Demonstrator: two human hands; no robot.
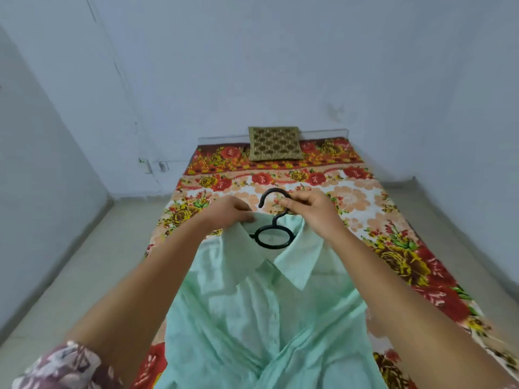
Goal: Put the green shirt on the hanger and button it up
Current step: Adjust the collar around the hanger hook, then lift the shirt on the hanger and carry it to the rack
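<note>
I am seeing no readable text; a tiny mark inside the shirt [252,304] collar is staying too blurred.

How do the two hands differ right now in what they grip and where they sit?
The left hand pinches the shirt at its collar; the right hand pinches the black hanger at its hook. The left hand sits slightly lower, against the cloth; the right hand sits higher, above the collar opening. Both are closed in a pinch over the flowered bedspread.
</note>
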